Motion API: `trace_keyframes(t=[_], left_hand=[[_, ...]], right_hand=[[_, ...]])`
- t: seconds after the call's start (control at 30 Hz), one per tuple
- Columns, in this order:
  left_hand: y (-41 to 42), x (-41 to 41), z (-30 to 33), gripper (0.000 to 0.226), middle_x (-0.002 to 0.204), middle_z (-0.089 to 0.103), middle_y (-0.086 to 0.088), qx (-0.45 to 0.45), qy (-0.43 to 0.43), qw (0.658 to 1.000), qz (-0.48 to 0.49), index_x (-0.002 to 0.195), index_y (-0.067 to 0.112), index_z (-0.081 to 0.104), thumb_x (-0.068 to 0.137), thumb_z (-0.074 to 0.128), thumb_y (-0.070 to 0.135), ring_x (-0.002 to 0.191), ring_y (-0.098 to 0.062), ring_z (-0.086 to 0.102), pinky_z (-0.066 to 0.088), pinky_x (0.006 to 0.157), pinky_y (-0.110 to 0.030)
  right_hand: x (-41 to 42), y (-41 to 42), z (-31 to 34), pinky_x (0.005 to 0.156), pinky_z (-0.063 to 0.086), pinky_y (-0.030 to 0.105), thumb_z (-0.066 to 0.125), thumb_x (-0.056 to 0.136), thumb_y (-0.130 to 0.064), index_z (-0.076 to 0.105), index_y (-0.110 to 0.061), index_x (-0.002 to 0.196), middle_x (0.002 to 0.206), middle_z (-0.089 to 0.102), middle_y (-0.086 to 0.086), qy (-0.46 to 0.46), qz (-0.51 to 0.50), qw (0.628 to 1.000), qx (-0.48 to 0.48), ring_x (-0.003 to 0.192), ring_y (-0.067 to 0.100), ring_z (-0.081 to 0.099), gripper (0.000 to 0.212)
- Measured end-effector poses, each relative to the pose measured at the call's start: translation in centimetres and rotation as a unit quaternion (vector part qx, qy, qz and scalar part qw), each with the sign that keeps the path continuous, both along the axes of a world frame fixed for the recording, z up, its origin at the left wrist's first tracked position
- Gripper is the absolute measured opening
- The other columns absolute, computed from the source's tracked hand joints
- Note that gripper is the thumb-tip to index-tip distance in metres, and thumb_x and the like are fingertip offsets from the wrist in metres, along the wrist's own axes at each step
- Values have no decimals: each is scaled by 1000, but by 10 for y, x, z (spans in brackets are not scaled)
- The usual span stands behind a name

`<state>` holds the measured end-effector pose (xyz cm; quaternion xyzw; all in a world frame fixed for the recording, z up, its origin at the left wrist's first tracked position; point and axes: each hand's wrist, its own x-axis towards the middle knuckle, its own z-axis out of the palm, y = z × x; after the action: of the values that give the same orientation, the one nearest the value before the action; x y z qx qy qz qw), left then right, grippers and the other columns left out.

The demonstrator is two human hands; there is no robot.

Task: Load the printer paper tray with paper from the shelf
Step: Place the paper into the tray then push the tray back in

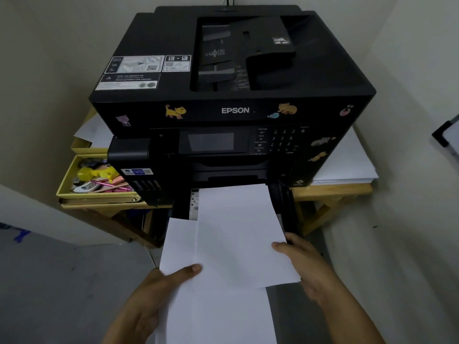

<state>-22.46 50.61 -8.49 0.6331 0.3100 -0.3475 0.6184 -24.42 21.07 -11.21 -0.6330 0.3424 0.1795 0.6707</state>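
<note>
Left hand [159,291] and right hand [305,264] gripping paper [238,234] edges, over open tray [285,209]

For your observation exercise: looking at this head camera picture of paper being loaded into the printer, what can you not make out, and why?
- Paper tray: its floor is hidden in the head view by the paper.
- Left hand grip: fingers are under the sheets; only the thumb shows.
- Paper's near end: cut off by the bottom edge.
- Printer keypad labels: too small and blurred to read.
- Yellow box contents: partly hidden by the printer.
</note>
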Motion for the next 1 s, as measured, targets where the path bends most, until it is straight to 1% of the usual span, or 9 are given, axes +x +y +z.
trace_keyframes(t=[0.07, 0.17, 0.3, 0.5, 0.6, 0.73, 0.83, 0.93, 1.0], left_hand=[[1, 2, 0, 48, 103, 82, -18, 0, -3, 1000, 0, 117, 8, 75, 74, 92, 19, 93, -39, 80, 59, 97, -55], [1, 6, 0, 50, 103, 82, -19, 2, -2, 1000, -7, 116, 6, 76, 72, 93, 21, 94, -41, 79, 59, 98, -57], [-1, 10, 2, 44, 101, 82, -20, 5, -3, 1000, -9, 115, 6, 76, 75, 91, 19, 90, -41, 80, 61, 93, -54], [-2, 15, -1, 46, 101, 82, -19, 12, -10, 1000, -12, 115, 6, 77, 73, 91, 20, 90, -41, 80, 61, 92, -54], [-1, 20, -2, 49, 101, 82, -18, 14, -12, 1000, -16, 117, 9, 76, 73, 92, 23, 91, -41, 80, 62, 92, -55], [-3, 26, -2, 44, 99, 83, -18, 19, -22, 1000, -11, 114, 8, 76, 75, 91, 23, 88, -39, 80, 63, 85, -49], [-4, 29, -2, 44, 102, 82, -18, 14, -29, 999, -8, 117, 7, 76, 78, 90, 20, 92, -40, 80, 62, 90, -51], [-3, 30, -4, 46, 103, 82, -18, 14, -32, 999, -7, 117, 7, 76, 76, 91, 21, 93, -40, 80, 61, 93, -53], [-2, 30, -5, 48, 103, 82, -18, 16, -31, 999, -2, 117, 8, 76, 74, 92, 23, 93, -40, 80, 61, 93, -54]], right_hand=[[-3, 1, -2, 76, 57, 32, 68, 104, -22, 67, -29, 132, 117, 76, -4, -10, 9, 1000, -16, 104, 18, 73, 29], [0, 3, -2, 74, 57, 29, 65, 105, -20, 68, -27, 131, 116, 77, -5, -11, 8, 1000, -17, 103, 15, 74, 27], [10, 4, 0, 71, 55, 29, 64, 105, -19, 69, -24, 129, 115, 76, -3, -9, 22, 999, -31, 101, 16, 72, 25], [19, 3, -4, 77, 56, 32, 63, 106, -22, 66, -27, 134, 118, 75, -3, -9, 34, 998, -42, 106, 19, 71, 29], [23, 4, -5, 77, 56, 32, 63, 106, -20, 67, -27, 130, 119, 75, -2, -14, 26, 999, -41, 106, 19, 71, 26], [29, 6, -6, 75, 55, 33, 63, 106, -19, 66, -28, 128, 119, 73, -2, -18, 5, 999, -40, 105, 20, 70, 24], [31, 7, -10, 75, 53, 34, 64, 105, -17, 66, -26, 125, 116, 72, -3, -10, -9, 999, -43, 103, 20, 68, 22], [30, 8, -13, 79, 55, 36, 64, 104, -16, 66, -28, 119, 115, 71, -2, -6, -22, 999, -37, 102, 21, 67, 19], [30, 9, -16, 79, 55, 36, 65, 104, -16, 66, -27, 119, 113, 70, -1, -7, -28, 999, -38, 100, 22, 66, 19]])
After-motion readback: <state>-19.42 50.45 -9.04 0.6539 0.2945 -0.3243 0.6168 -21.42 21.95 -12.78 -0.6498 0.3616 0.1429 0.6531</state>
